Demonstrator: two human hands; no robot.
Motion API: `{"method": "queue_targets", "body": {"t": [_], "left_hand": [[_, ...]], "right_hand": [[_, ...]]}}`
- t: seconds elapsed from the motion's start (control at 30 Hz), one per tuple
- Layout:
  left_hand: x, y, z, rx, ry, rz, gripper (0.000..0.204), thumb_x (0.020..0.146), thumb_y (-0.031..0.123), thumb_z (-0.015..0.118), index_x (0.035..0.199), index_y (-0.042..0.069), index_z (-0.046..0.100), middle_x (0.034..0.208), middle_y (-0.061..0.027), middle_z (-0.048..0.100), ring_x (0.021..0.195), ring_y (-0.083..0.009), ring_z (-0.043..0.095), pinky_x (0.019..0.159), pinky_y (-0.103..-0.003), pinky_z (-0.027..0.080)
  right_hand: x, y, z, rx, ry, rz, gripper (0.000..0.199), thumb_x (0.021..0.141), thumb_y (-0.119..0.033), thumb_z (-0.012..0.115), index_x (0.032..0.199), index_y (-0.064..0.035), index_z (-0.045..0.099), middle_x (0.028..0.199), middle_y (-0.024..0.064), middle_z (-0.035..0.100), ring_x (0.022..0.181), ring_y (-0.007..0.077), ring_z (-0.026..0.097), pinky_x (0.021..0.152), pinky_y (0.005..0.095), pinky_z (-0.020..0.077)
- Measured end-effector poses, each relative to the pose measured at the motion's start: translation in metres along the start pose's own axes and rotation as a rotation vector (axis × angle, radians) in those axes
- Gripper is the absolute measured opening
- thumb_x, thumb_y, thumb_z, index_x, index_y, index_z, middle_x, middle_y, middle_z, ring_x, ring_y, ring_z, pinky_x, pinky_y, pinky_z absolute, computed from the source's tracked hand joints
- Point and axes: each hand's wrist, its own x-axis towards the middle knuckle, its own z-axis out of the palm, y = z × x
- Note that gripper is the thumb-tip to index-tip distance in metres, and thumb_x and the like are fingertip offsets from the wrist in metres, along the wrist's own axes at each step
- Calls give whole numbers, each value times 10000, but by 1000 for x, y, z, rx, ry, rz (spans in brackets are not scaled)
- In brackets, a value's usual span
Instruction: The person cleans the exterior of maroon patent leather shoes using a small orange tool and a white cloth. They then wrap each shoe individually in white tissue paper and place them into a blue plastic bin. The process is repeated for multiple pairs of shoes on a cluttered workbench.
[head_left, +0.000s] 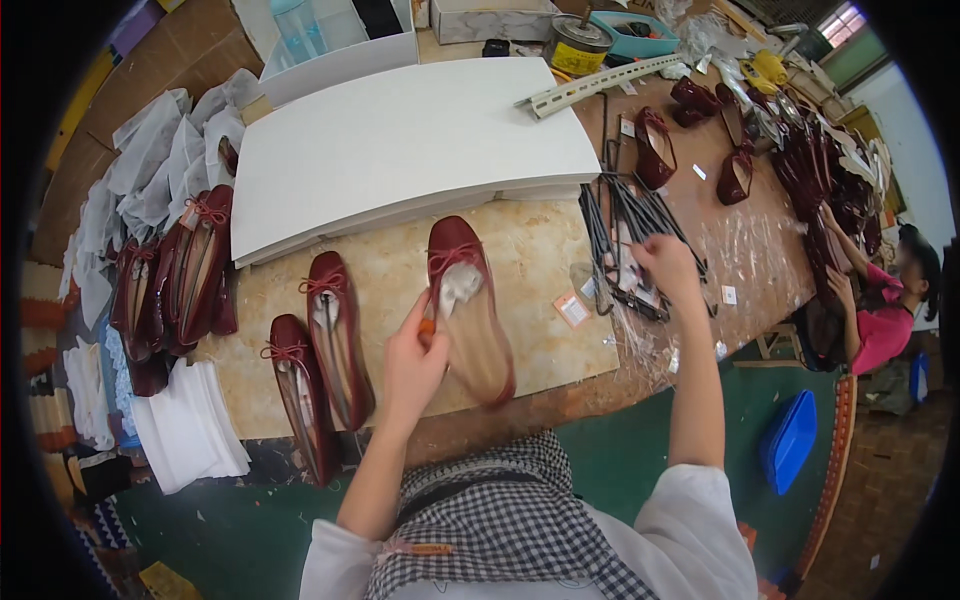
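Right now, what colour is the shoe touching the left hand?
The shoe is dark red, beige inside; best in head view.

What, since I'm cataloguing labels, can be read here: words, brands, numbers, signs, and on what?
Nothing legible enough to quote.
Square orange-and-white tag: print too small.
Yellow can label: too small, blurred.
White tag, at right: too small.
Orange strip on checked apron: blurred.

So the outfit: loose white sleeves (695,515) stopping around the elbows, black-and-white gingham apron (500,535) with a dark band (462,488) across it, plus a little orange strip (432,549) on the front. Left hand (415,355) and right hand (668,268) are both bare.
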Motion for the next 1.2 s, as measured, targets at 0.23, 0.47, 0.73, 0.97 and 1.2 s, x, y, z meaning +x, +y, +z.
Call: {"method": "queue_targets", "body": {"t": [0.23,0.47,0.73,0.97,1.2], "left_hand": [[-29,19,-3,-1054,-216,-442,546,873,366,435,1240,-37,466,1117,-169,584,996,-267,598,807,-410,514],[-29,18,-32,-712,192,-98,536,866,241,539,1315,-14,391,1198,-118,531,1108,-189,507,957,-315,388],[-45,5,-25,-583,237,93,585,898,362,470,1315,-36,373,1198,-144,530,1090,-216,521,939,-328,409],[-49,17,6,-700,288,83,600,901,373,396,1336,-35,337,1193,-167,534,1074,-239,544,916,-345,436],[-65,30,-56,609,251,195,541,685,239,718,1159,54,535,1157,-215,499,1064,-387,490,935,-448,381]], "right_hand": [[-81,-93,9,565,59,-74,227,790,-37,630,1009,-8,576,499,-9,480,457,48,399,450,235,331],[-166,-192,18,731,-529,-252,365,877,-87,572,1241,-59,557,517,22,339,467,81,310,439,260,281],[-167,-221,28,732,-288,-353,302,892,-70,537,1181,8,581,522,58,436,426,107,392,426,268,312],[-176,-220,64,406,164,-592,243,867,-90,563,1078,14,624,519,134,526,410,247,519,422,338,398],[-160,-166,15,595,-364,-254,314,908,-99,517,1197,3,585,733,29,669,539,26,430,486,197,350]]}}
